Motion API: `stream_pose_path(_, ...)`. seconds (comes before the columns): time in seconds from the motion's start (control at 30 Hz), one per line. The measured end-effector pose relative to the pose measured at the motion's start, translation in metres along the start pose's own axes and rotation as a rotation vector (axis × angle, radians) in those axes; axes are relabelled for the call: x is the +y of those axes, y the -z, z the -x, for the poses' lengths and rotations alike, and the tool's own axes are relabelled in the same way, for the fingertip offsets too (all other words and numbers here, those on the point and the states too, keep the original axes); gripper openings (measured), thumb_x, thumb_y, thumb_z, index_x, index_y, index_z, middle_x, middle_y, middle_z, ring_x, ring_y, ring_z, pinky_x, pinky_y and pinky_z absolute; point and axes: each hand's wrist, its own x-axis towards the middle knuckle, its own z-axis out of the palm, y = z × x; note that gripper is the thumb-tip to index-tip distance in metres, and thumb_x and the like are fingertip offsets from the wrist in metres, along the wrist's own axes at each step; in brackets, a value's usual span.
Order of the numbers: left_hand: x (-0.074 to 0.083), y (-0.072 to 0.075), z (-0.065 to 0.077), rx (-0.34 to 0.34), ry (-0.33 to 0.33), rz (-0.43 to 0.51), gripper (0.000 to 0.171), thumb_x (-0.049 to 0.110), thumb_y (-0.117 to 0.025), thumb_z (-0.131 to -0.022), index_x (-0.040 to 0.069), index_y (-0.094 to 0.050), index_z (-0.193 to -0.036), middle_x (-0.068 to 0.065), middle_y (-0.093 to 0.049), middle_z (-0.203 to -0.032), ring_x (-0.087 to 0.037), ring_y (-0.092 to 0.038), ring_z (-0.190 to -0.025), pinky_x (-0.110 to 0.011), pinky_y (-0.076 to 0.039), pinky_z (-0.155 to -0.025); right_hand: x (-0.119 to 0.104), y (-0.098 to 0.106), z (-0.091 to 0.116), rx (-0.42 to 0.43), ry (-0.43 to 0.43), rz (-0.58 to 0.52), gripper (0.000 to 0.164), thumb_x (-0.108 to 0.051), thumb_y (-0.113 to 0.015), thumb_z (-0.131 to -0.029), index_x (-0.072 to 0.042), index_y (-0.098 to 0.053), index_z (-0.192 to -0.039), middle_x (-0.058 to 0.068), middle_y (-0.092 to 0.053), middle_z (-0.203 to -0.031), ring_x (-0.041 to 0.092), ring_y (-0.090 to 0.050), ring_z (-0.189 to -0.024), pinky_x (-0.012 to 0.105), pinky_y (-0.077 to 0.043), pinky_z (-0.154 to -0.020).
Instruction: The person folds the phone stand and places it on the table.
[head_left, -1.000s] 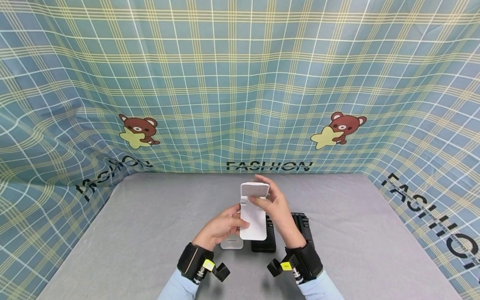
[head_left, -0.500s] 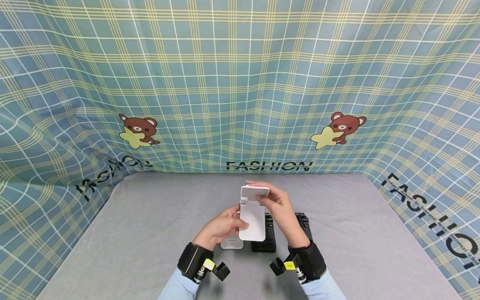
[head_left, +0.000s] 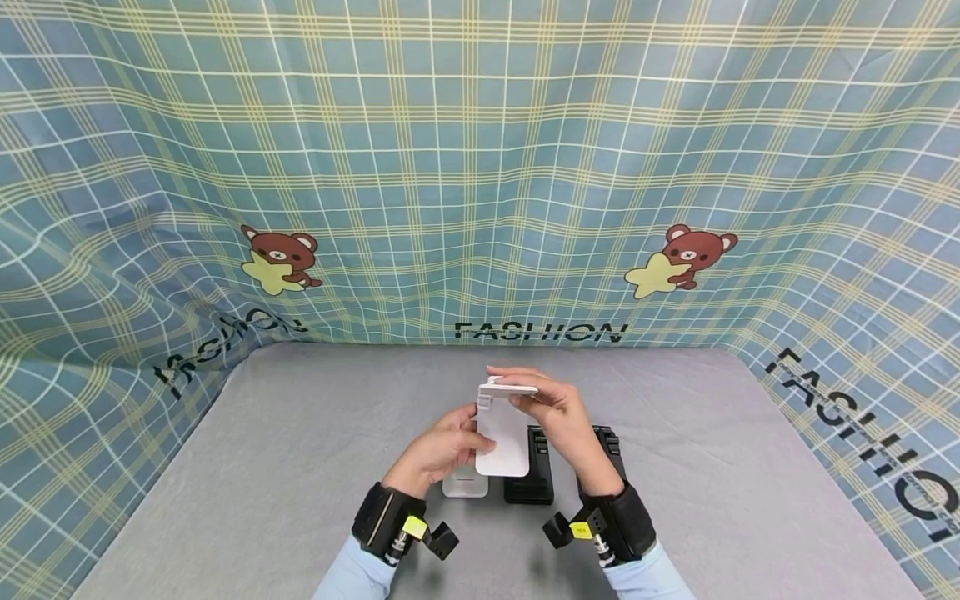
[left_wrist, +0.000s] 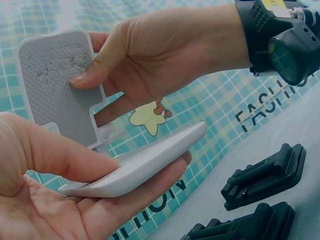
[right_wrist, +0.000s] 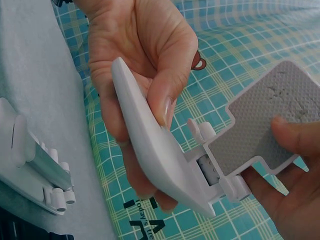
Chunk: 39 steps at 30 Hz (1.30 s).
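A white foldable phone stand [head_left: 502,442] is held up over the table, its base and its hinged upper plate standing at an angle to each other. My left hand [head_left: 441,448] grips the base [left_wrist: 145,162], thumb on its upper face and fingers beneath. My right hand [head_left: 557,410] pinches the upper plate, with the thumb on its grey textured pad [left_wrist: 55,75]. In the right wrist view, the hinge [right_wrist: 209,170] shows between the two parts. Behind the held stand, part of a second white phone stand [head_left: 465,485] lies on the table.
A black folded phone stand [head_left: 529,490] lies behind the held one, and another black phone stand [head_left: 609,446] lies further right, partly hidden by the right forearm. The grey table [head_left: 300,442] ends at a checked curtain [head_left: 480,208] at the back and sides.
The upper plate has tilted about its hinge and now appears nearly edge-on in the head view. My right hand has shifted its hold along the plate; my left hand still holds the base.
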Motion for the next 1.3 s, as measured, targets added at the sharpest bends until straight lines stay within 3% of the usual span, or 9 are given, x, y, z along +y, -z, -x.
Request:
stream_pose_path(0.27, 0.004, 0.002, 0.003, 0.015, -0.037, 0.023, 0.055, -0.008, -0.05, -0.085, -0.013, -0.031, -0.136, -0.004, -0.062, -0.107, -0.015, -0.067, -0.088, -0.029, -0.057, -0.075, 0.001, 0.0, 0.0, -0.1, 0.049, -0.021, 0.029, 0.006, -0.056, -0.088, -0.007, -0.073, -0.107, 0.008, -0.063, -0.126, 0.018, -0.053, -0.125, 0.029, -0.05, -0.092)
stream_pose_path(0.43, 0.009, 0.007, 0.006, 0.044, -0.064, 0.024, 0.053, -0.006, -0.047, -0.088, -0.016, -0.03, -0.137, 0.001, -0.061, -0.107, -0.011, -0.066, -0.088, -0.027, -0.056, -0.074, 0.007, -0.003, 0.001, -0.216, 0.071, -0.043, 0.043, 0.019, -0.045, -0.083, -0.005, -0.074, -0.103, 0.014, -0.06, -0.129, 0.022, -0.041, -0.135, 0.029, -0.035, -0.11)
stream_pose_path(0.67, 0.015, 0.013, 0.011, 0.064, -0.078, 0.022, 0.052, 0.002, -0.041, -0.097, -0.017, -0.02, -0.14, -0.006, -0.059, -0.118, -0.008, -0.066, -0.089, -0.024, -0.056, -0.075, 0.016, -0.002, 0.001, -0.341, 0.026, 0.008, 0.056, 0.024, -0.035, -0.074, -0.005, -0.074, -0.101, 0.007, -0.055, -0.136, 0.02, -0.029, -0.142, 0.052, -0.015, -0.116)
stream_pose_path(0.9, 0.013, 0.014, 0.01, 0.049, -0.07, 0.027, 0.051, 0.003, -0.041, -0.097, -0.017, -0.022, -0.14, -0.002, -0.06, -0.114, -0.008, -0.067, -0.087, -0.023, -0.056, -0.073, 0.009, 0.006, 0.0, -0.429, -0.02, 0.022, 0.054, 0.023, -0.036, -0.079, -0.006, -0.073, -0.106, 0.003, -0.05, -0.141, 0.017, -0.023, -0.144, 0.055, -0.012, -0.116)
stream_pose_path(1.13, 0.012, 0.013, 0.008, 0.028, -0.058, 0.028, 0.054, 0.005, -0.04, -0.098, -0.016, -0.017, -0.142, -0.013, -0.057, -0.122, -0.008, -0.067, -0.089, -0.024, -0.056, -0.075, -0.002, 0.009, 0.002, -0.372, -0.03, -0.053, 0.038, 0.014, -0.042, -0.081, 0.002, -0.071, -0.104, 0.012, -0.054, -0.136, 0.027, -0.03, -0.141, 0.058, -0.015, -0.114)
stream_pose_path(1.2, 0.013, 0.013, 0.009, 0.03, -0.06, 0.034, 0.054, 0.006, -0.04, -0.098, -0.016, -0.017, -0.142, -0.015, -0.058, -0.122, -0.009, -0.067, -0.089, -0.024, -0.056, -0.075, -0.005, 0.009, 0.003, -0.316, -0.036, -0.071, 0.034, 0.009, -0.043, -0.084, 0.003, -0.07, -0.104, 0.012, -0.056, -0.134, 0.028, -0.035, -0.139, 0.058, -0.022, -0.112)
stream_pose_path(1.3, 0.014, 0.013, 0.01, 0.031, -0.07, 0.04, 0.053, 0.004, -0.041, -0.098, -0.016, -0.018, -0.141, -0.006, -0.062, -0.114, -0.009, -0.067, -0.086, -0.023, -0.056, -0.073, -0.008, 0.007, 0.005, -0.183, -0.088, -0.073, 0.032, -0.001, -0.044, -0.088, 0.0, -0.068, -0.111, 0.008, -0.056, -0.136, 0.026, -0.038, -0.137, 0.058, -0.025, -0.108)
